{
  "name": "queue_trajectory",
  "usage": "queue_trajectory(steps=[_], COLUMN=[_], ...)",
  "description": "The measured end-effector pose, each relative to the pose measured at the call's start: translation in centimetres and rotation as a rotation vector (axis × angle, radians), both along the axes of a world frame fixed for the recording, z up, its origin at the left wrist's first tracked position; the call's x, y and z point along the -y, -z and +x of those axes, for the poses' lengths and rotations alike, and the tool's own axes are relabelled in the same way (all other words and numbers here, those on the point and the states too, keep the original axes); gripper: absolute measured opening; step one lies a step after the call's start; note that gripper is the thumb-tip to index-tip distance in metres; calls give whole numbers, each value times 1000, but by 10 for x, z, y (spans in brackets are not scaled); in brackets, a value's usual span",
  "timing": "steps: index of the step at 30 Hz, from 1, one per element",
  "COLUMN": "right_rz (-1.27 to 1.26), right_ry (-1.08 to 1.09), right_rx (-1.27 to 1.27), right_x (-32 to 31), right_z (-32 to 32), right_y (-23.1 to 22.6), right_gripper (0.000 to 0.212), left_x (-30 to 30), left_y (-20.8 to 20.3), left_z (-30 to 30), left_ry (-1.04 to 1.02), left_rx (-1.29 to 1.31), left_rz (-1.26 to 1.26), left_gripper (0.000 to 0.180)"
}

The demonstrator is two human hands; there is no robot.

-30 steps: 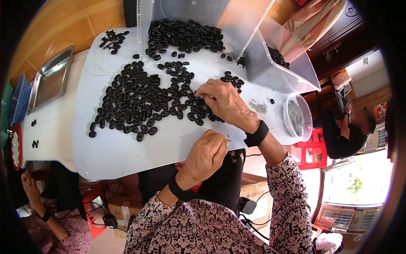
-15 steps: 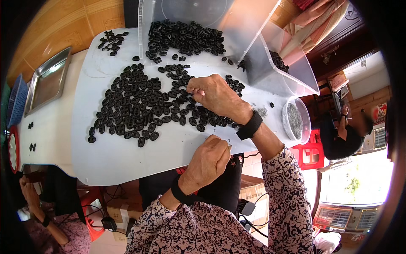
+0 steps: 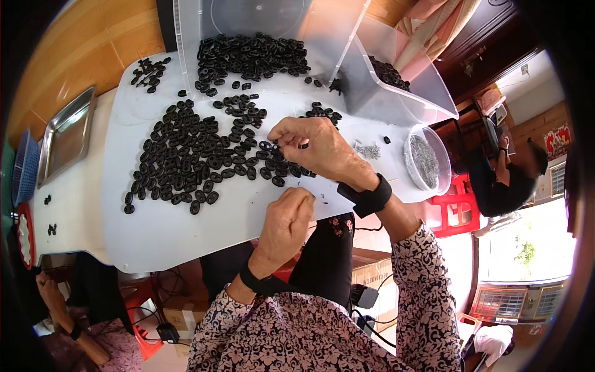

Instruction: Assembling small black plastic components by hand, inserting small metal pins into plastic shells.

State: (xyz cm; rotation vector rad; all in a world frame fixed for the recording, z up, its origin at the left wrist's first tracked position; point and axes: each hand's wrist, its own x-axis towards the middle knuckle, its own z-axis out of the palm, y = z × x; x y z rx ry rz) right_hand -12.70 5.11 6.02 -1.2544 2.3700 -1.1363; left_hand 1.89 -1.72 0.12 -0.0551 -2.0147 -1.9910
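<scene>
My right hand [image 3: 323, 150] reaches over the near right part of a spread of black oval pieces [image 3: 180, 152], each with two holes. Its thumb and fingers are pinched together at the pieces' edge; what sits between the fingertips is too small to make out. Closer to me, my left hand [image 3: 285, 224] is held above the table's front edge, its fingers curled closed. Whatever it may hold is hidden inside the fingers. To the right of my right hand lies a small heap of thin metal pins [image 3: 367, 150].
A clear round tub [image 3: 445, 177] of metal pins stands at the table's right edge. Behind, a large clear bin [image 3: 338, 59] lies on its side with more black pieces. Another clear bin [image 3: 434, 111] is beside it. A metal tray [image 3: 42, 177] is at left. Two other people sit nearby.
The view has shifted, so the table sits further left. My right hand's fingertips are slightly lower over the pieces. A small bit at my left fingertips no longer shows.
</scene>
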Motion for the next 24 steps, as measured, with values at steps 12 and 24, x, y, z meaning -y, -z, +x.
queue_trajectory(steps=[12, 24], right_rz=[-220, -462], right_ry=[68, 332], right_rx=[216, 422], right_x=[-68, -67], right_z=[48, 59], right_y=[0, 35], right_gripper=[12, 12], left_x=[-3, -31], left_y=[-3, 0], left_z=[-8, -26], left_ry=[164, 31], left_rx=[206, 129], left_rz=[812, 910], left_gripper=[28, 12])
